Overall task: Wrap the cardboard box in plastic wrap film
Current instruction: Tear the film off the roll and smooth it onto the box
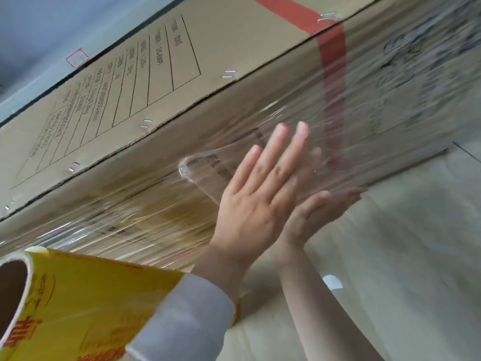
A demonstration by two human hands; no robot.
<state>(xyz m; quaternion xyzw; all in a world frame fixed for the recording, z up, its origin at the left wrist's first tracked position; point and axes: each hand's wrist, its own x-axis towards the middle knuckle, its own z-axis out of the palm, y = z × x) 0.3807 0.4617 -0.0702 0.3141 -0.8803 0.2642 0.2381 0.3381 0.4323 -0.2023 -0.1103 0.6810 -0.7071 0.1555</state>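
- Cardboard box (182,61) (closed, contents unseen) stretches long ahead of both hands, its flap fixed with staples (229,73) and red tape (333,61) crossing it beyond the fingertips.
- Plastic wrap film (286,105), clear and wrinkle-streaked, covers the box side under the palms.
- Left hand (257,194) presses flat on the film, fingers straight; right hand (320,209), just below, lies open-palmed at the box's lower edge.
- Yellow roll (91,295) with a hollow brown core sits beside the left sleeve.
- Pale sheeting (403,256) spreads beyond the right forearm.

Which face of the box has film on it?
The side face, where the left hand presses flat; shiny film streaks cover it. The top face, with the printed table and staples, is bare cardboard.
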